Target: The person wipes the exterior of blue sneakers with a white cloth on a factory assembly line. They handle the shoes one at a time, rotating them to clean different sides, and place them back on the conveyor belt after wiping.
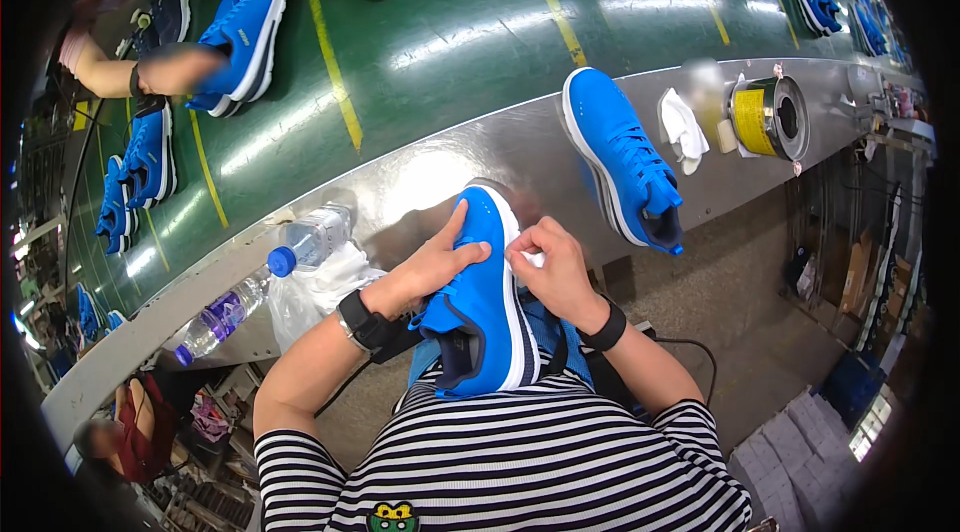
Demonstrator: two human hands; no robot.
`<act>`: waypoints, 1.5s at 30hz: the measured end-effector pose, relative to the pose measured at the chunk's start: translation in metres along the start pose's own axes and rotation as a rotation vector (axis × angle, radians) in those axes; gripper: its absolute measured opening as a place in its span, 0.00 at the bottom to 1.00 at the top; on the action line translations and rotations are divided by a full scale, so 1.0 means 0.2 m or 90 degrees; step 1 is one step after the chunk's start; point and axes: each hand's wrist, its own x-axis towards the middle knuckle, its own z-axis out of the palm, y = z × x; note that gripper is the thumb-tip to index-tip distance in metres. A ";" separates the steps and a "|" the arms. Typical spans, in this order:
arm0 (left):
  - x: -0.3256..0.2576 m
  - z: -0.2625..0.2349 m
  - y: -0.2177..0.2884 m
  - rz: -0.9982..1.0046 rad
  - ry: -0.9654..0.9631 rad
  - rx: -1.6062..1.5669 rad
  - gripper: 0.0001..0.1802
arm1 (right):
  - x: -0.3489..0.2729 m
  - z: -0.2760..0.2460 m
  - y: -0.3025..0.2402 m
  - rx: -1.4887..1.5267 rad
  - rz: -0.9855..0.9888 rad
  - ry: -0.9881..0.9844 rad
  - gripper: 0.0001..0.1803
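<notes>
— Blue shoe [480, 297] with a white sole, toe pointing away from me, heel down against my striped shirt [520, 457]; that is what I have in both hands.

— How are your fingers set on it?

— My left hand [432, 267] lies over the upper, fingers closed round the left side, forefinger stretched up along the toe; my right hand [553, 267] is curled against the sole edge, fingertips pinched on a small white scrap [534, 258]; what the scrap is, I cannot tell.

— And around you?

— Just beyond lies a steel ledge [440, 167]; a second blue shoe [625, 162] rests on it to my right, a white cloth [684, 127] and a yellow tin [768, 117] further right; a water bottle [262, 282] lies on my left beside a clear bag [312, 292]; past the ledge a green belt [450, 22] carries more blue shoes; another person's hand [172, 70] rests on one.
</notes>
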 end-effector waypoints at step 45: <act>-0.05 -0.06 -0.03 0.010 -0.047 -0.114 0.45 | 0.00 -0.02 0.01 0.133 0.013 0.021 0.02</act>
